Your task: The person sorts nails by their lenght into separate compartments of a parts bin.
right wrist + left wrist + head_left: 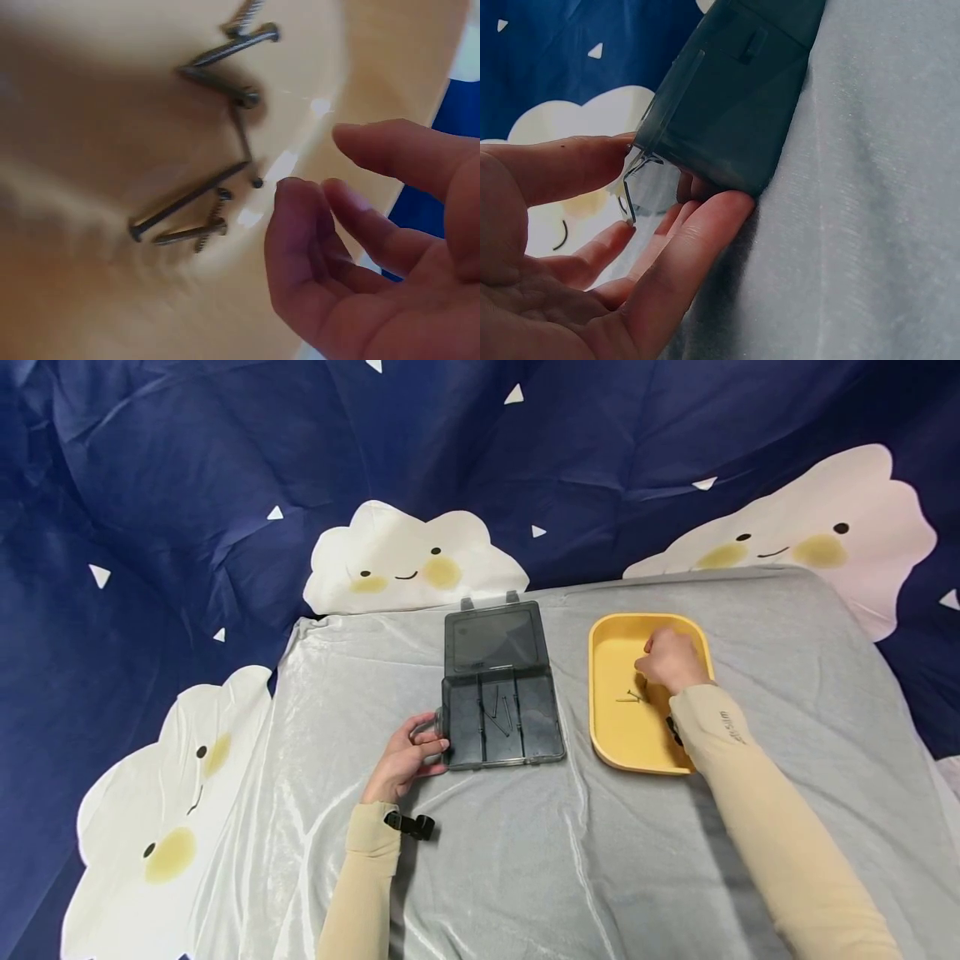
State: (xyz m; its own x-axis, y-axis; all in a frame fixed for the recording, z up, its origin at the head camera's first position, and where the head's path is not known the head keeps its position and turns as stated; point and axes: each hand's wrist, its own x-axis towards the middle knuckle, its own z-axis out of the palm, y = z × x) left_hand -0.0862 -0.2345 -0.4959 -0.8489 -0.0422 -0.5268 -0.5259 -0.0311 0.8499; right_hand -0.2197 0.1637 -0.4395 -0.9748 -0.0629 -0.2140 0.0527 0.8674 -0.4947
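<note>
My left hand (403,760) grips the left edge of a dark translucent compartment box (462,731), whose lid (497,639) lies flipped back. In the left wrist view, thumb and fingers are bent around a corner of the box (720,120). Several nails (506,713) lie in its middle compartment; the two side ones show bare floors. Over the yellow tray (611,739) is my right hand (671,662), its fingers loosely bent. The right wrist view shows a gap between thumb and fingers with nothing in it, beside several loose nails (191,199) and screws (212,221).
A grey cloth (480,843) covers the table under the box and the tray. Behind it hangs a dark blue fabric (450,435) printed with white clouds. The tray's raised wall (592,693) stands to the right of the box, with a strip of cloth between them.
</note>
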